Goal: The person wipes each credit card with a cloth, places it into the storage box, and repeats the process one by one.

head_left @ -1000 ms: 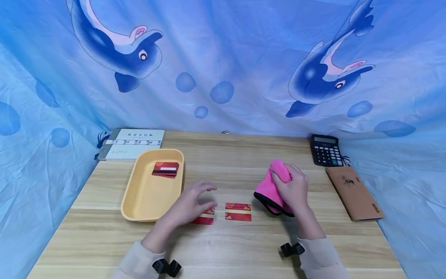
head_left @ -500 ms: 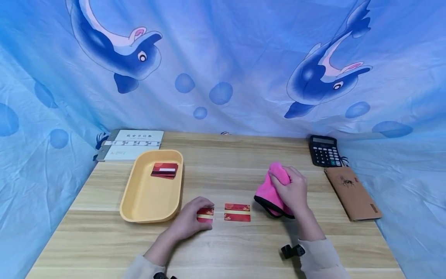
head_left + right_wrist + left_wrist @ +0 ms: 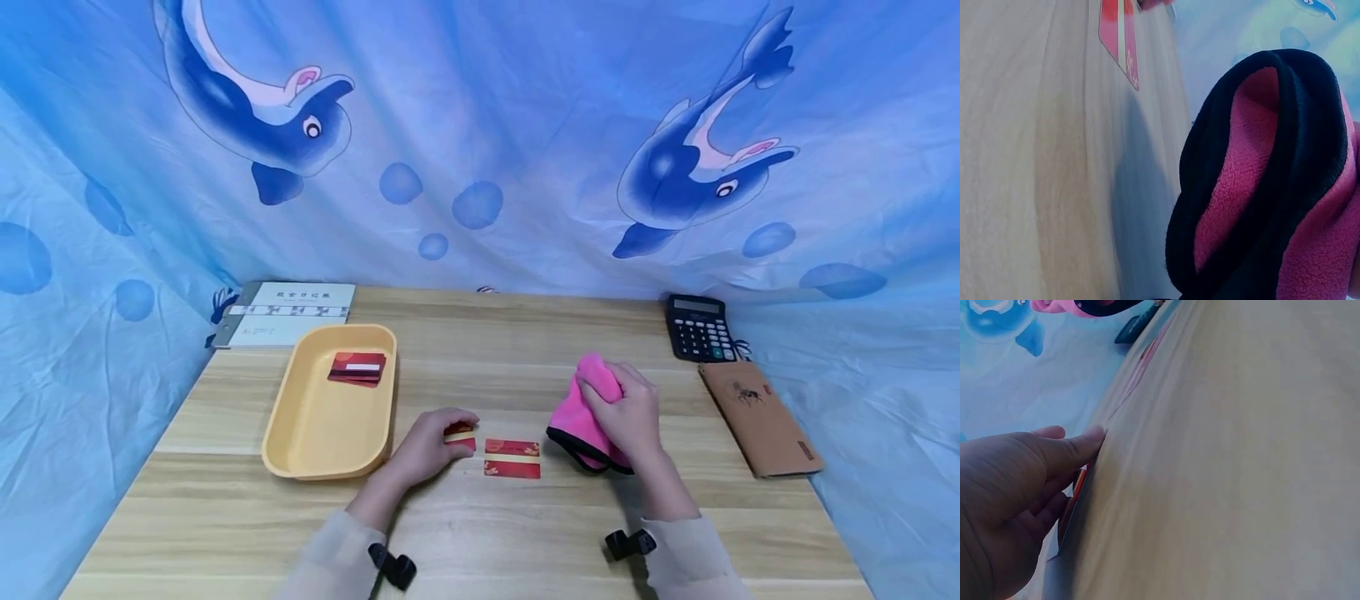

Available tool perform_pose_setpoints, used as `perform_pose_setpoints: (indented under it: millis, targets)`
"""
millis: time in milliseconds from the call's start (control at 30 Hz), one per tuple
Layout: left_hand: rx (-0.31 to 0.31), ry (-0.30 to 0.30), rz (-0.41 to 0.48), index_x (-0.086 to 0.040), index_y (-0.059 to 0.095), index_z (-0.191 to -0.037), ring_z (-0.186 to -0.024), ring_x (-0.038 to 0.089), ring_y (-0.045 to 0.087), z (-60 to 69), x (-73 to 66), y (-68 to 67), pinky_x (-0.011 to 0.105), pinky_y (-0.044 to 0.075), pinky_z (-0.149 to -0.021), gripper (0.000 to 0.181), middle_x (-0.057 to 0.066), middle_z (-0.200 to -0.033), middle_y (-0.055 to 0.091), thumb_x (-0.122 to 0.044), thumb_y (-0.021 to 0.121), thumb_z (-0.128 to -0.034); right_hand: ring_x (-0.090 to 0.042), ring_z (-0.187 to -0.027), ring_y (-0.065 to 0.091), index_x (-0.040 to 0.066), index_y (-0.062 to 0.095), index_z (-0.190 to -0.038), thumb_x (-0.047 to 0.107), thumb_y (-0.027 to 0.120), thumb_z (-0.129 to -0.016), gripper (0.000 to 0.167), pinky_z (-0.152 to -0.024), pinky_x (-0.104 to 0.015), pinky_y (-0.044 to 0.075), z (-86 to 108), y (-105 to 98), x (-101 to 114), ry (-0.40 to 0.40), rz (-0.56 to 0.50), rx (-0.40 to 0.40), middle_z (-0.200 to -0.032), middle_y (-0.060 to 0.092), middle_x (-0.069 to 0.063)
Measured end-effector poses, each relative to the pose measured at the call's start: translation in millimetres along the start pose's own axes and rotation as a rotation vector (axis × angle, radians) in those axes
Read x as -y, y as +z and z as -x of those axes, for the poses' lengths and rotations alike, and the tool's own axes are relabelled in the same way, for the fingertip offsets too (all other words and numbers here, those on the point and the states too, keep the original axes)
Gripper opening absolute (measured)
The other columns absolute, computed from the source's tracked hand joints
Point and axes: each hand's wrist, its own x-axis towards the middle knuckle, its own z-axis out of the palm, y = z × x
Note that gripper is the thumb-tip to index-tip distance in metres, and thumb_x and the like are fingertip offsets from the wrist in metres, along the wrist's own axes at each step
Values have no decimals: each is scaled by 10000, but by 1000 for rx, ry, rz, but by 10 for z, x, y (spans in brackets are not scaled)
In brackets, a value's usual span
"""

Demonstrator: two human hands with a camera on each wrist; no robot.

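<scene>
In the head view my left hand (image 3: 423, 450) pinches a red and gold card (image 3: 460, 437) by its edges, between thumb and curled fingers; part of it is hidden. The left wrist view shows the thumb of this hand (image 3: 1016, 494) low at the tabletop, with the card (image 3: 1074, 503) tilted beside the fingers. A second, similar card (image 3: 512, 459) lies flat just to the right. Further right, my right hand (image 3: 633, 412) grips a bunched pink cloth (image 3: 576, 418) with black edging. That cloth (image 3: 1322, 256) hangs over the wood in the right wrist view.
A yellow tray (image 3: 296, 433) at the left holds several red cards (image 3: 357, 368) near its back end. Behind it lies a pale ledger book (image 3: 288, 315). A black calculator (image 3: 701, 329) and a brown notebook (image 3: 765, 421) lie at the right, before a blue dolphin-print curtain (image 3: 525, 108).
The left hand has come down from above the left card, closed round it and shifted it slightly away and to the right. The right hand with the cloth has barely moved.
</scene>
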Motion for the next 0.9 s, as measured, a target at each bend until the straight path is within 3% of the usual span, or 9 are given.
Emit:
perform_pose_setpoints:
  millis: [100,200,400,633,900]
  targets:
    - [-2,10,-10,-67,704,-1240,-1156,188,640,-108,17,55,418,518,-1011,436,41,-1198,711,-121,843,-830,-195,-793,647,45,771,-1067,153,876,-785,319,-664,-79,432,14,-1,-11,16,-6,5,-956,740,-87]
    - [-45,-5,-59,-76,700,-1254,-1189,228,617,-138,12,77,438,492,-1040,498,61,-1235,690,-188,875,-802,-186,-782,639,48,772,-1062,147,877,-783,314,-654,-86,432,14,-9,-22,9,-15,8,-943,738,-83]
    - [-156,-87,-199,-83,698,-1252,-1177,283,567,-30,-16,3,456,457,-1053,660,73,-1245,635,-298,957,-685,-186,-816,660,49,772,-1073,149,878,-790,318,-703,-59,433,16,-43,-59,-3,-14,6,-971,744,-76]
    - [-192,-146,-236,-39,704,-1182,-1128,308,574,45,-44,-106,468,455,-1023,659,96,-1189,661,-242,989,-623,-172,-774,645,45,777,-1059,144,884,-781,315,-662,-79,444,19,-18,-78,-14,-13,6,-942,745,-70]
    - [-208,-158,-254,-64,721,-1094,-1028,278,562,74,-36,-96,446,425,-943,527,40,-1009,680,-197,970,-649,-175,-748,644,43,781,-1042,136,889,-767,310,-625,-109,444,15,19,-82,-23,-8,-1,-915,746,-67]
